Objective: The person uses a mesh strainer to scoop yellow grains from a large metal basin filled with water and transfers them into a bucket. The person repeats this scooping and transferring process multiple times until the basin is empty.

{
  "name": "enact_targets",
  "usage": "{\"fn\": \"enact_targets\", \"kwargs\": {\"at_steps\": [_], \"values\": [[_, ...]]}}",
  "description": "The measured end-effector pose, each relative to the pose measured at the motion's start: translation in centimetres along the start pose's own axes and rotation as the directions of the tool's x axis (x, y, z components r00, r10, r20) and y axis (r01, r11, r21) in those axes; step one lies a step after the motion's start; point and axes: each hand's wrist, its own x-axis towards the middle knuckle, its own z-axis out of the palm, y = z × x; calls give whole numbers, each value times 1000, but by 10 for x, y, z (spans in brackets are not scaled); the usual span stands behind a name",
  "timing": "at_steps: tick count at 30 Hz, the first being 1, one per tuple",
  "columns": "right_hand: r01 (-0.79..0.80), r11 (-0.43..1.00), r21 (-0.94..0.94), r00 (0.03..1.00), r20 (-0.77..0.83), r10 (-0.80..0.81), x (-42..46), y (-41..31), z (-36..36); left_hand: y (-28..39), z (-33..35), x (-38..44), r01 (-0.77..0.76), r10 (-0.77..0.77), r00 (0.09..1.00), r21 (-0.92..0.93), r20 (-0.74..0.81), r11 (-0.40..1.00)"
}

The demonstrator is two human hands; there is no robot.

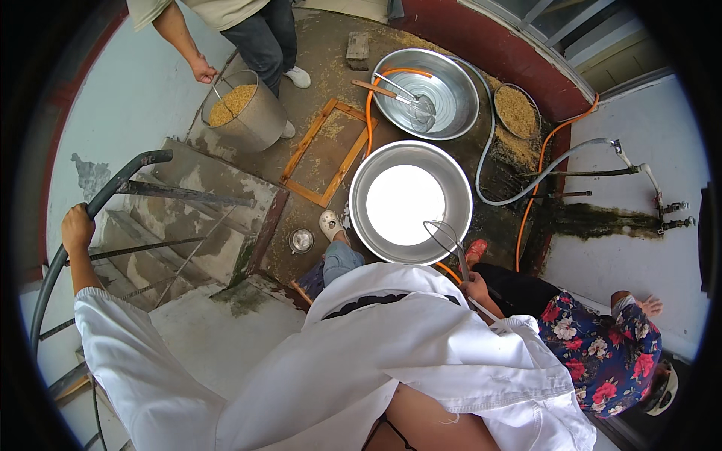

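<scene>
On the left, my left hand [78,228] is closed around the dark stair handrail [107,189]. At lower right, my right hand [477,286] grips the handle of a wire strainer or skimmer [445,235], whose wire head hangs over the near right rim of a large metal basin [361,197]. White liquid [406,204] lies in this basin. Just beyond it stands a second metal basin [474,107] with clear water. A wood-handled mesh strainer [422,113] and an orange hose [369,113] rest across that one. Part of my right hand's grip is hidden by the handle and sleeve.
A person [203,67] holds a bucket [265,118] of yellowish grain-like material. Another person in a floral top [603,349] is at right, one hand on the wall. A wooden frame [304,146], steel cup [301,241], grey hose [479,175], basket [516,113], brick [357,51] and concrete steps [208,214] surround the basins.
</scene>
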Motion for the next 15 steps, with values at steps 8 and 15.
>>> {"fn": "enact_targets", "kwargs": {"at_steps": [8, 15], "values": [[172, 973, -152, 981, -63, -183, 1, 11, 3, 7, -23, -2, 19, -19, 998, -5, 57, 1000], [194, 970, -146, 980, -14, -199, -7, -4, 1, 5, -24, -11, 53, -56, 992, 25, 112, 998]]}}
